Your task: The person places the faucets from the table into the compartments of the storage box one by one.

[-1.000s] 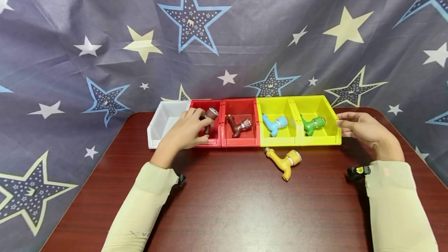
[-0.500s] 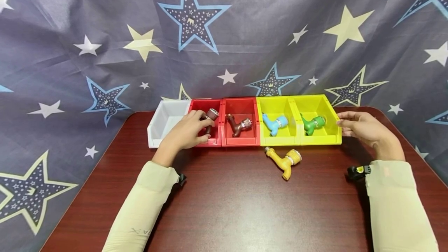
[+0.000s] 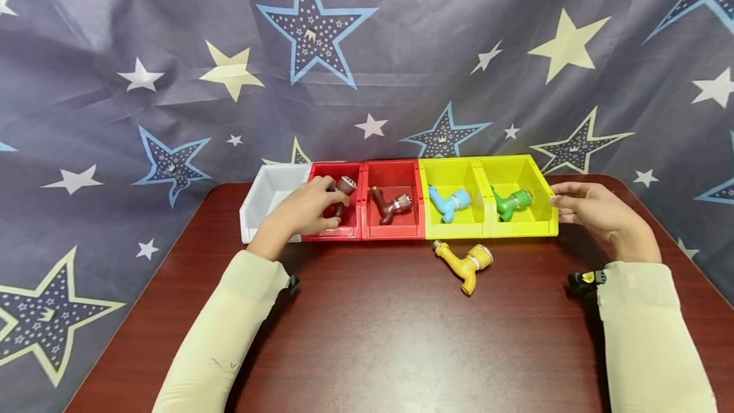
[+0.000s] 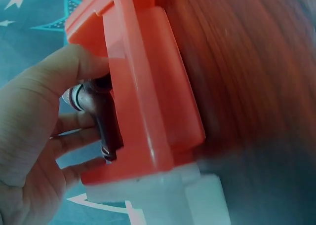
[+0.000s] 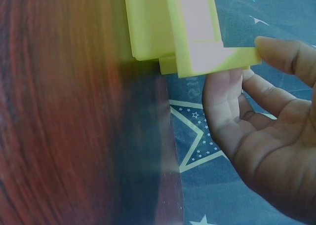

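Observation:
My left hand (image 3: 304, 208) reaches into the left red bin (image 3: 338, 232). Its thumb and fingers lie around a dark brown faucet (image 4: 101, 109), whose round knob shows past the fingers in the head view. On the far right, my right hand (image 3: 602, 212) grips the side of the end yellow bin (image 3: 522, 229); the right wrist view has the thumb (image 5: 279, 55) on the rim and the fingers against the outer wall. A second brown faucet (image 3: 390, 204) lies in the other red bin (image 3: 393, 232), a blue faucet (image 3: 450, 201) and a green faucet (image 3: 512, 202) in the yellow bins.
A white bin (image 3: 255, 206) ends the row on the left. In front of the yellow bins, a yellow faucet (image 3: 466, 265) lies on the dark red wooden table (image 3: 390, 336). A grey curtain with stars (image 3: 395, 50) hangs right behind the row.
The head view has shifted very slightly. Apart from a small shift of the left forearm to the left, both hands, the bins and the faucets keep their places.

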`<state>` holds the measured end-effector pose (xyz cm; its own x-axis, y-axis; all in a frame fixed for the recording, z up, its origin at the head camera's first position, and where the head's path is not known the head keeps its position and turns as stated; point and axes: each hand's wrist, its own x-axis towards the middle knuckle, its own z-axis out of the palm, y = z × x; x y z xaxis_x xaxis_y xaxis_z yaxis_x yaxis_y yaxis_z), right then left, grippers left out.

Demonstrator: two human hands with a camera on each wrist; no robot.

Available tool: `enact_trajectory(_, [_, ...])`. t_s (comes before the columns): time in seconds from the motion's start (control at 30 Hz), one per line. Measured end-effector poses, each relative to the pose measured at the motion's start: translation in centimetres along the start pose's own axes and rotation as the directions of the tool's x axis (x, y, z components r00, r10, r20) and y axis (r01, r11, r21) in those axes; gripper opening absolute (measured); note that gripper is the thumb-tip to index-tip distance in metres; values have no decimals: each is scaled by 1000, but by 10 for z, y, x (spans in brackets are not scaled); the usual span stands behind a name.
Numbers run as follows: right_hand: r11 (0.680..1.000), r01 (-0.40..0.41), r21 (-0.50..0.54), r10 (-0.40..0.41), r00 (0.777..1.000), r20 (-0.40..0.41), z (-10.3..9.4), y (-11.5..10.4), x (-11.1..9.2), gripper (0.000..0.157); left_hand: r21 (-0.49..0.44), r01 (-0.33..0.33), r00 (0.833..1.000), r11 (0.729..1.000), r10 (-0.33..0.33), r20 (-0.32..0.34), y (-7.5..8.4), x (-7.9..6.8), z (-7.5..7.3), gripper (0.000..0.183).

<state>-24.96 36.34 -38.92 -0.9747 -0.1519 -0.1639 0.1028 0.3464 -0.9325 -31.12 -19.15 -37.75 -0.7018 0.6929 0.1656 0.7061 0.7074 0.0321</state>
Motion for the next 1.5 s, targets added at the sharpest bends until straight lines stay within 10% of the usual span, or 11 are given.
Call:
enact_trajectory(0.5, [1000, -14, -3, 14, 1000, -5, 0, -2, -2, 54, 86, -101, 981, 991, 85, 175, -10, 14, -9, 28])
enact_trajectory(0.9, [1000, 7, 11, -7, 1000, -2, 1, 2, 0, 54, 203, -94, 949, 975, 26, 315, -14, 28, 0, 26])
enact_trajectory(1.5, [1000, 6, 16, -6, 1000, -3, 0, 1, -2, 53, 239, -93, 934, 967, 2, 357, -10, 36, 4, 31])
